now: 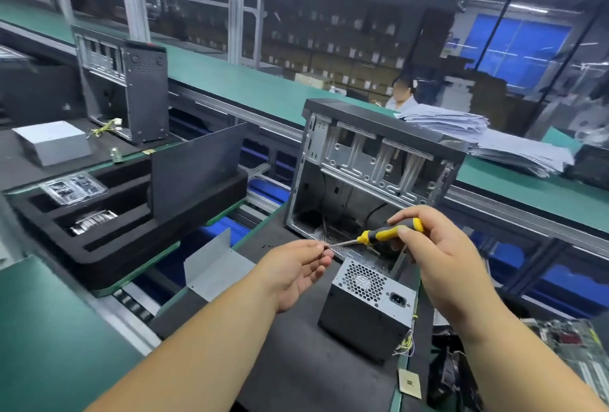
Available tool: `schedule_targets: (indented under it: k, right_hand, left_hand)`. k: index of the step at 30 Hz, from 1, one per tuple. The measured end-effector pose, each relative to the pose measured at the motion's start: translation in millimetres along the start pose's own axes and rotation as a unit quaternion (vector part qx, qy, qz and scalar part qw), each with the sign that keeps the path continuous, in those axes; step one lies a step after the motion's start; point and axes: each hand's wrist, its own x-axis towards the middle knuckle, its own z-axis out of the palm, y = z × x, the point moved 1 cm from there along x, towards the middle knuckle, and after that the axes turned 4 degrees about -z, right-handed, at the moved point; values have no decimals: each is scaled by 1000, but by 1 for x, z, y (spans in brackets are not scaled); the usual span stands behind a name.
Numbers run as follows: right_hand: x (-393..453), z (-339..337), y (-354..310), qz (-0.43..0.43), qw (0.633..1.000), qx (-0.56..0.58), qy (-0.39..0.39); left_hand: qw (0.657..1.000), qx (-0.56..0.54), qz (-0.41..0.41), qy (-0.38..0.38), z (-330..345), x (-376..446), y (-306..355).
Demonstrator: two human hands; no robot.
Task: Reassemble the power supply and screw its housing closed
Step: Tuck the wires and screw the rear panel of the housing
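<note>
Gripping a yellow-and-black screwdriver (382,236) by its handle, the person's right hand (438,253) is holding the tool almost level above the work surface (296,362), its shaft running from the handle at right to a tip at left. The left hand (296,271) is meeting that tip, thumb and forefinger pinched at the very end of the shaft; whether a screw is sitting between them is too small to tell.

The power supply (365,309) is standing on the dark mat just below and between the two hands, its honeycomb fan grille and mains socket facing the camera and thin wires trailing from its right rear corner. The housing is appearing closed from this side, though no screw heads can be made out. Behind it, an open computer case (379,161) is standing upright with its side panel off.

The relation that is mattering most: the screwdriver's long axis is lying crosswise over the top edge of the unit, pointing left and away from it, so the tip is probably needing to swing down and toward the housing before any screw can be driven. The right hand is the nearer of the two to the unit. A bent grey metal cover (214,266) is resting well to the left.
</note>
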Motion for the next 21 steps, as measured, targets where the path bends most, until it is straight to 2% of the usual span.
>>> schedule_targets:
  k: [10,14,21]
  right_hand:
    - [9,6,6,-22,999,-13,-26]
    - [15,9,10,-13,1000,-20,-5]
    - [36,22,17,55,997,-26,38]
  left_hand:
    - [999,-11,-22,36,0,9,1]
    - [1000,4,-26,12,0,24,4]
    - [997,70,3,-37,-10,52,18]
